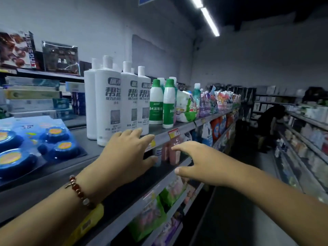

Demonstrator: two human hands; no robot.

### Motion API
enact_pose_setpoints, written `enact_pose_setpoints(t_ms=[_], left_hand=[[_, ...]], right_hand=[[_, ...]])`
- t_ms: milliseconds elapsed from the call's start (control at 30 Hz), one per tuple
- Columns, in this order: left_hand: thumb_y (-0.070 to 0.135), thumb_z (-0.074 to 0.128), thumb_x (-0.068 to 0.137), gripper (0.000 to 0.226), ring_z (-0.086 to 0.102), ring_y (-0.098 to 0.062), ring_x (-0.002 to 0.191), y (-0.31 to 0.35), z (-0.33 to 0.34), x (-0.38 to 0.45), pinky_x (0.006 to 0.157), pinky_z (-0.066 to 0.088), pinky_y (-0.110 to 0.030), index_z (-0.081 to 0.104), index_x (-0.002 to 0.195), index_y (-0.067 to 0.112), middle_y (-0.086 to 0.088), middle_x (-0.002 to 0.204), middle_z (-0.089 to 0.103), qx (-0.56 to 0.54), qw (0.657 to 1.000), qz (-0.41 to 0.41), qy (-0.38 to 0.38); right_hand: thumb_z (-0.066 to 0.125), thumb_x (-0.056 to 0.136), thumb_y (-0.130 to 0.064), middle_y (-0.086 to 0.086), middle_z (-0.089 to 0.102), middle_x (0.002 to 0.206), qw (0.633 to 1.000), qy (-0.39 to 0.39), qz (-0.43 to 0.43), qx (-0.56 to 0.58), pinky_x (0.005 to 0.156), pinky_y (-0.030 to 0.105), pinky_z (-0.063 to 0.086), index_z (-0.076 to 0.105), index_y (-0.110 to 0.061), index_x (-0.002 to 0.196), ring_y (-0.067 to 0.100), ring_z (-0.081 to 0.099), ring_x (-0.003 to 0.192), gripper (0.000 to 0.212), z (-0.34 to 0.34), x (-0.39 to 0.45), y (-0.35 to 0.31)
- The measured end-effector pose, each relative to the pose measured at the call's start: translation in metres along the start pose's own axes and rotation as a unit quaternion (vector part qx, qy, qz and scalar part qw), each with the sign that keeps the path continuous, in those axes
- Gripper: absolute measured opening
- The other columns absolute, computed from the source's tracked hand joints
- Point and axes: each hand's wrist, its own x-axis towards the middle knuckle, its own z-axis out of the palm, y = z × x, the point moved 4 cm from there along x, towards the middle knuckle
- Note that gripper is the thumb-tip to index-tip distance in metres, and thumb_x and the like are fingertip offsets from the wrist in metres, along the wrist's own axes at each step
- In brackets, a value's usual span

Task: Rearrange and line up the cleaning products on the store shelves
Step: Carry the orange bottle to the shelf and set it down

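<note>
Several tall white cleaner bottles [108, 102] stand in a cluster on the grey top shelf [159, 133]. To their right stand two white bottles with green caps [168, 103], then a row of refill pouches [209, 102]. My left hand [127, 153], with a bead bracelet at the wrist, reaches over the shelf edge with straight fingers, fingertips close to the bases of the white bottles. My right hand [197, 160] hovers open in front of the shelf edge, fingers spread, holding nothing. Pink bottles [173, 151] on the shelf below show between my hands.
Blue packs of round toilet blocks [35, 144] lie on the shelf at the left. Stacked boxes [33, 98] sit behind them. Lower shelves hold bags and bottles. Across the aisle is another shelving unit [305, 139], where a person in dark clothes [271, 121] bends down.
</note>
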Motion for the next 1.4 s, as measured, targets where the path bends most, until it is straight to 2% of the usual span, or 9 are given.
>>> enact_pose_setpoints(t_ms=[133,300,533,800,900,1000,1100,1300,1400], left_hand=[[0.066,0.04,0.094,0.07,0.029,-0.026,0.147,-0.005,0.014,0.059,0.117,0.024,-0.043,0.024,0.155,0.035,-0.006,0.163,0.027,0.009,0.999,-0.022,0.041],[0.071,0.032,0.089,0.074,0.037,-0.029,0.143,-0.008,0.021,0.101,0.111,0.033,-0.044,0.033,0.153,0.034,-0.007,0.159,0.035,0.05,0.997,-0.048,0.042],[0.061,0.043,0.081,0.064,0.066,-0.037,0.105,-0.02,0.041,0.145,0.087,0.054,-0.052,0.065,0.125,0.02,-0.014,0.118,0.069,0.149,0.98,-0.121,0.056],[0.052,0.057,0.076,0.057,0.054,-0.046,0.125,-0.001,0.056,0.18,0.103,0.041,-0.063,0.066,0.121,0.019,-0.02,0.134,0.059,0.227,0.948,-0.215,0.063],[0.052,0.06,0.078,0.056,0.052,-0.045,0.128,0.007,0.063,0.181,0.104,0.04,-0.062,0.064,0.124,0.021,-0.019,0.136,0.058,0.251,0.933,-0.25,0.064],[0.05,0.063,0.08,0.055,0.053,-0.044,0.128,0.011,0.069,0.176,0.103,0.041,-0.061,0.061,0.127,0.023,-0.017,0.135,0.059,0.252,0.923,-0.282,0.066],[0.051,0.046,0.082,0.059,0.056,-0.04,0.125,0.015,0.075,0.17,0.101,0.045,-0.057,0.06,0.132,0.022,-0.015,0.132,0.062,0.234,0.92,-0.306,0.078],[0.047,0.044,0.088,0.058,0.051,-0.032,0.128,0.04,0.092,0.179,0.103,0.044,-0.047,0.053,0.139,0.021,-0.006,0.135,0.059,0.154,0.939,-0.276,0.136],[0.056,0.046,0.092,0.07,0.035,-0.011,0.136,0.055,0.095,0.189,0.108,0.032,-0.033,0.025,0.154,0.034,0.005,0.15,0.044,0.029,0.933,-0.296,0.204]], right_hand=[[0.061,0.094,-0.048,-0.012,0.035,0.155,0.998,0.05,-0.006,0.027,0.104,0.025,0.035,0.034,-0.035,0.151,0.009,0.04,0.137,0.065,-0.016,0.059,0.038],[0.062,0.092,-0.047,-0.014,0.039,0.153,0.992,0.1,-0.046,0.068,0.101,0.023,0.033,0.038,-0.037,0.148,0.008,0.041,0.137,0.062,-0.03,0.125,0.078],[0.065,0.093,-0.029,-0.002,0.051,0.146,0.965,0.149,-0.167,0.138,0.091,0.021,0.035,0.044,-0.026,0.146,0.012,0.05,0.126,0.057,-0.066,0.246,0.089],[0.055,0.091,-0.007,0.008,0.053,0.144,0.934,0.175,-0.252,0.186,0.101,0.03,0.041,0.047,-0.016,0.144,0.025,0.052,0.13,0.055,-0.115,0.37,0.084],[0.053,0.09,-0.004,0.008,0.042,0.156,0.944,0.118,-0.28,0.127,0.104,0.032,0.039,0.037,-0.021,0.153,0.027,0.044,0.138,0.067,-0.11,0.4,0.068],[0.065,0.09,-0.014,0.01,0.043,0.152,0.945,0.081,-0.302,0.098,0.089,0.028,0.04,0.035,-0.018,0.152,0.027,0.051,0.124,0.069,-0.1,0.412,0.062],[0.078,0.082,-0.023,0.011,0.045,0.134,0.925,0.128,-0.316,0.164,0.073,0.028,0.041,0.04,-0.019,0.138,0.024,0.052,0.103,0.068,-0.093,0.409,0.071],[0.079,0.079,-0.026,0.006,0.056,0.121,0.866,0.212,-0.402,0.209,0.079,0.03,0.045,0.047,-0.018,0.135,0.02,0.055,0.101,0.065,-0.079,0.348,0.106],[0.077,0.081,-0.029,0.002,0.059,0.126,0.814,0.305,-0.44,0.226,0.074,0.027,0.052,0.049,-0.02,0.136,0.015,0.056,0.099,0.063,-0.089,0.295,0.129]])
